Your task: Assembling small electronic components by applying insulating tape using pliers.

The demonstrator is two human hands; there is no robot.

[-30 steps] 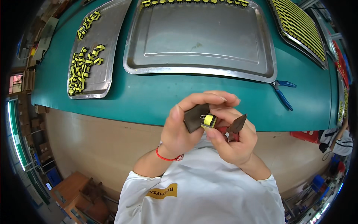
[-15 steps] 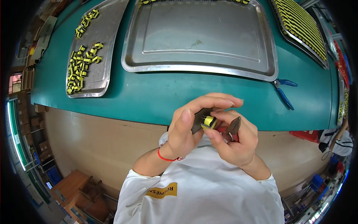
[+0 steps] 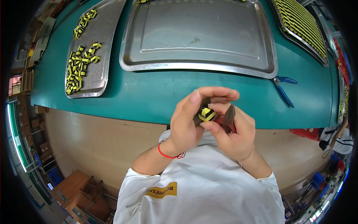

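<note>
Between my hands, over the table's near edge, is a small yellow and black transformer (image 3: 207,114) with thin pins on its upper left side. The thumb and forefinger of my right hand (image 3: 238,140) pinch it. Red-handled cutters (image 3: 230,116) are tucked in that same hand, their dark jaws pointing up and away. My left hand (image 3: 184,125), with a red cord at the wrist, curls around a dark grey flat piece (image 3: 197,119) beside the transformer's pins. Its fingers partly hide this piece, so its full shape cannot be made out.
A large metal tray (image 3: 201,33) lies ahead on the green table (image 3: 156,97), with transformers along its far edge. Loose transformers lie in a tray (image 3: 99,71) at left; rows fill another tray (image 3: 300,28) at far right. Blue-handled pliers (image 3: 285,91) rest nearby. A person (image 3: 337,142) is at right.
Both hands have shifted slightly, the right one a little left and away. The transformer has turned and sits closer to the dark flat piece. The cutters' jaws point more upright.
</note>
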